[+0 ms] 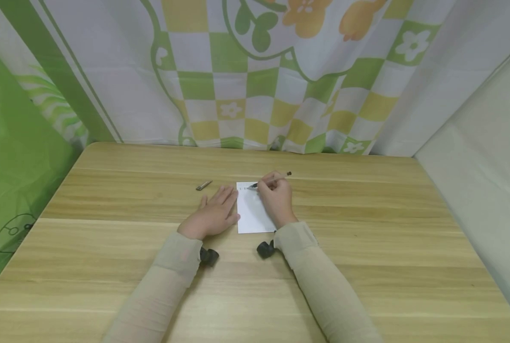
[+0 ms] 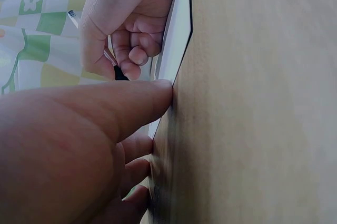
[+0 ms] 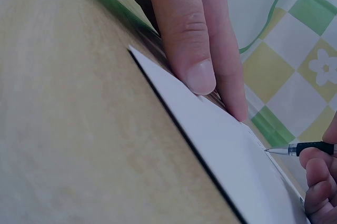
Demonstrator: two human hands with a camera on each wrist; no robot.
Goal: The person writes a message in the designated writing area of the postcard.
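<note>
Pen (image 1: 284, 176) pinched in your right hand (image 1: 278, 197), you hold its tip at the upper part of a white sheet of paper (image 1: 251, 213), near a few small marks. Your left hand (image 1: 212, 213) – fingers extended, thumb on the sheet's left edge – rests apart from the right on the wooden table (image 1: 366, 267), a small cap (image 1: 204, 185) just beyond it.

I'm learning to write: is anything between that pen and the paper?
Nothing visible is: the right hand holds the black-gripped pen with its tip at the white paper; the left hand rests at the paper's left edge.
</note>
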